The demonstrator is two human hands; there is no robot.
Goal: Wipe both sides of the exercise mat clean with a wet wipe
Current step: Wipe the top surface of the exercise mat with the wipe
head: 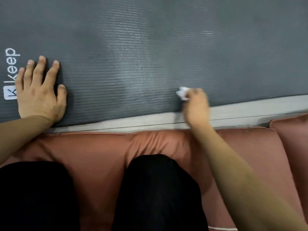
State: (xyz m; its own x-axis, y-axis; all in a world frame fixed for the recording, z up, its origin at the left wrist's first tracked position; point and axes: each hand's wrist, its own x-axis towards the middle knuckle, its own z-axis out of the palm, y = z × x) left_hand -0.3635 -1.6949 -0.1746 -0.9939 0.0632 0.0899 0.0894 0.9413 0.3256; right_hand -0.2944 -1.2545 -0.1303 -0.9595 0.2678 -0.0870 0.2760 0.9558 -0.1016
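Left hand (39, 90) flat on grey mat (150, 47), right hand (195, 104) holding wipe (182, 92)

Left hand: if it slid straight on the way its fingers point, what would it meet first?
Nothing stands in the way as far as the picture shows: the left hand lies flat on the exercise mat, with only bare mat beyond its fingertips.

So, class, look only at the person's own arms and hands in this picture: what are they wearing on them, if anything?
Nothing shows on either. The left hand and right hand are bare, with no gloves, rings or watch in view, and both forearms are uncovered as far as the frame shows, so no sleeves appear. The right hand is motion-blurred, so small details there cannot be ruled out.
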